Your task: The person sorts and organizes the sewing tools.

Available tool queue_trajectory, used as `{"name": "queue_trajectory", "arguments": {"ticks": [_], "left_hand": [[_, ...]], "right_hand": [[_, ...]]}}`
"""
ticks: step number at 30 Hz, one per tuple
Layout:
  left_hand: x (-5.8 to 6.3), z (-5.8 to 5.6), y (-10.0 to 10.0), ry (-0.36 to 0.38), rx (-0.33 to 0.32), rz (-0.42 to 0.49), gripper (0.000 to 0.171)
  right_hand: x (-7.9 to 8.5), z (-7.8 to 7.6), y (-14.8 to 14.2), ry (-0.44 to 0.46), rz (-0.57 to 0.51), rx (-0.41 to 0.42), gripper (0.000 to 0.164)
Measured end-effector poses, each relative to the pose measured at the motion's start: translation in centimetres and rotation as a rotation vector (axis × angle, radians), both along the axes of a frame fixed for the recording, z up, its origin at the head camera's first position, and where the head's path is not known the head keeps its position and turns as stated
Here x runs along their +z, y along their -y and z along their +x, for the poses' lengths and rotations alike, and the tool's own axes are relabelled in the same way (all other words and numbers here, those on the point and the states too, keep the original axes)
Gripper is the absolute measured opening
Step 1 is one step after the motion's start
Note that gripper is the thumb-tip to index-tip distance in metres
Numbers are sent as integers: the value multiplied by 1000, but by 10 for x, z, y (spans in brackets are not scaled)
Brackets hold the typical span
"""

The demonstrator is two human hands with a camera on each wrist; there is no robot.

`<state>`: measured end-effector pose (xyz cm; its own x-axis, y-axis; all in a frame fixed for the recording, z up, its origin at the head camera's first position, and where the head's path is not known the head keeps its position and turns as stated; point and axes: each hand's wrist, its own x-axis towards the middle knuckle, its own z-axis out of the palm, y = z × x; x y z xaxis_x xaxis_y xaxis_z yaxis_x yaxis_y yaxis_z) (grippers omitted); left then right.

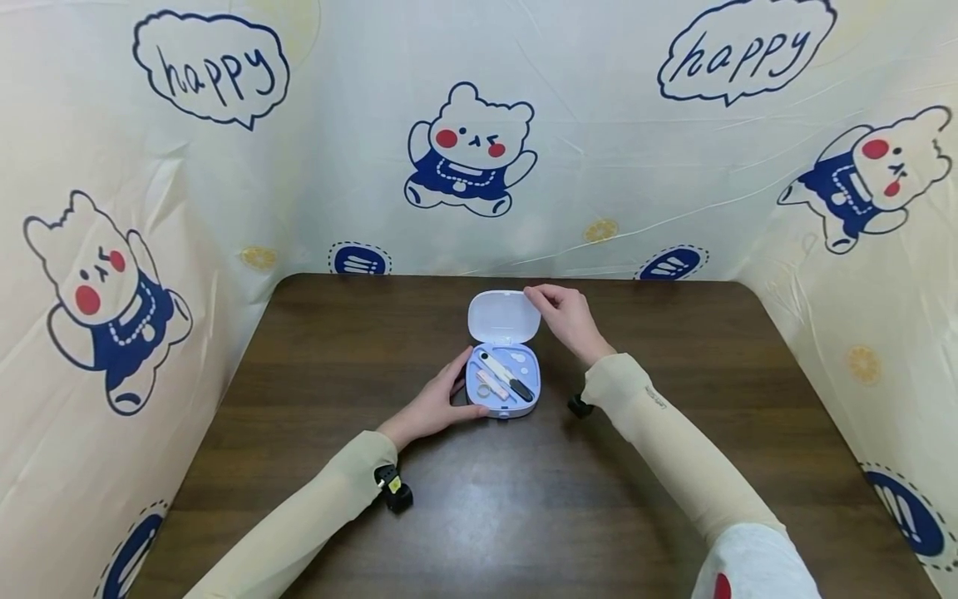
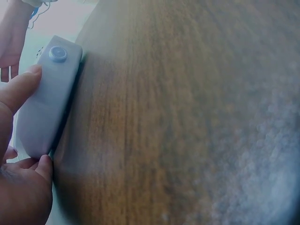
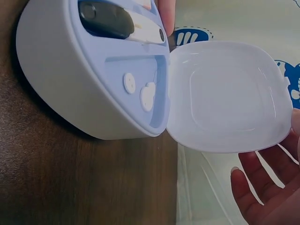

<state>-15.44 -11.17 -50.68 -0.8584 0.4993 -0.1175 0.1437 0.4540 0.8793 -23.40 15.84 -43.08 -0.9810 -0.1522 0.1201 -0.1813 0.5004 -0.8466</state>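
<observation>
A small light-blue sewing box [image 1: 503,408] stands on the table with its translucent white lid [image 1: 503,318] raised at the back. My left hand [image 1: 437,405] grips the box from the left; the thumb lies on the front wall beside a round button catch [image 2: 57,53], the fingers along the side. My right hand [image 1: 570,320] holds the lid by its upper right corner, the thumb and fingers at the rim. Inside lie a white tool with a black end [image 1: 518,388], a pale pinkish piece [image 1: 491,383], a small ring [image 1: 483,390] and white buttons [image 3: 129,83] in a side compartment.
The dark wooden table [image 1: 337,341] reaches back to a hanging pale cloth [image 1: 584,166] with printed bears, which also encloses both sides. A black wrist camera [image 1: 397,495] sits on the left forearm, another [image 1: 580,406] under the right.
</observation>
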Motion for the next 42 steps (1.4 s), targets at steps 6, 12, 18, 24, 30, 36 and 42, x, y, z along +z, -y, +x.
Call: {"name": "queue_trajectory", "arguments": {"ticks": [6, 12, 18, 24, 30, 36, 42], "left_hand": [[-2, -1, 1, -1, -4, 15, 111], [-2, -1, 1, -10, -4, 23, 111], [0, 0, 1, -4, 0, 45, 112], [0, -1, 0, -9, 5, 32, 112], [-2, -2, 0, -9, 6, 22, 112], [-4, -2, 1, -12, 9, 22, 112], [-2, -2, 1, -15, 5, 35, 112]], "right_hand": [[2, 7, -2, 7, -12, 20, 31], [3, 16, -5, 13, -9, 39, 30], [4, 26, -9, 18, -4, 68, 28], [6, 33, -11, 10, 30, 100, 27], [8, 38, -11, -2, 78, 130, 25], [7, 41, -15, -69, 115, 183, 23], [6, 44, -17, -124, 145, 215, 23]]}}
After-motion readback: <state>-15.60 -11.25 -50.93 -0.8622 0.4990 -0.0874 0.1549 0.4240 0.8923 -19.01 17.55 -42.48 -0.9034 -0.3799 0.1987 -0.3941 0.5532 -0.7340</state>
